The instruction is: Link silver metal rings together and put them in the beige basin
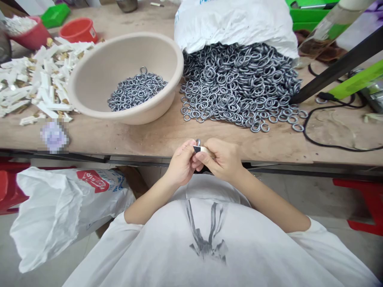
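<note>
My left hand (pixel 182 164) is closed, pinching a grey metal ring (pixel 198 141) whose upper part sticks up above the fingertips. Close against it, my right hand (pixel 224 160) is closed round a small pale piece with a black end (pixel 196 149). The fingers cover most of this piece, so its kind cannot be told. Both hands meet just over the front edge of the wooden table (pixel 143 139). Beyond them, a heap of grey metal rings (pixel 239 87) spills from a white sack (pixel 236 24). A beige basin (pixel 89 83) at the left holds more such rings.
White strip-like pieces (pixel 50 87) are piled left of the basin, near a red bowl (pixel 77 31). A black bar (pixel 338 65) and a black cable (pixel 314 143) occupy the right side. Below the table's left edge lies a white sack (pixel 60 211); a red stool (pixel 365 203) stands right.
</note>
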Action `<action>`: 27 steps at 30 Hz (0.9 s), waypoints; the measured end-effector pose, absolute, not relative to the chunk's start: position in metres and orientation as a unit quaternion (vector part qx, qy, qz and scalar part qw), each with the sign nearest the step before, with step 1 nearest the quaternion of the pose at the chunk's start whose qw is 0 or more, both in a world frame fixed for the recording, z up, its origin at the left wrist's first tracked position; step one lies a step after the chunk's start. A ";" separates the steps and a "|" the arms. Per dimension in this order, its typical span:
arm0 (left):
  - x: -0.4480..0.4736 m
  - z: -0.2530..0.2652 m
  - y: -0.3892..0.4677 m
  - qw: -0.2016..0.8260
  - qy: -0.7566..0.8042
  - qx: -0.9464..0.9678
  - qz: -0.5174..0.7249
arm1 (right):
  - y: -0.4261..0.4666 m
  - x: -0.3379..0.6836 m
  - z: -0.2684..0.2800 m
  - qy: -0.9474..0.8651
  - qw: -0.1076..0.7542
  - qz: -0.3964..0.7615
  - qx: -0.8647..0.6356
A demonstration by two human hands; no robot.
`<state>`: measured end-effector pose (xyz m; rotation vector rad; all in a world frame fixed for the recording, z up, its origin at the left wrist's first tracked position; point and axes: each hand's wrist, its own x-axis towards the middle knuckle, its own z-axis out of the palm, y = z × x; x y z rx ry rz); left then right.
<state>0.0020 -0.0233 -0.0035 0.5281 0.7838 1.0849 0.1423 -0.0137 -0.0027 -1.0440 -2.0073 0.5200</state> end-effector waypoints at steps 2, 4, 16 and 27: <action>0.001 -0.005 -0.023 0.751 0.356 0.245 0.498 | -0.014 0.141 -0.002 -0.796 0.394 0.204 -0.412; -0.001 -0.006 -0.024 0.753 0.348 0.252 0.499 | -0.012 0.141 -0.004 -0.796 0.388 0.217 -0.410; -0.029 -0.012 -0.017 0.703 0.381 0.322 0.507 | 0.079 0.134 -0.011 -0.792 0.199 0.116 -0.566; -0.056 -0.023 0.008 0.668 0.441 0.254 0.543 | 0.108 0.104 -0.006 -0.846 0.100 0.070 -0.519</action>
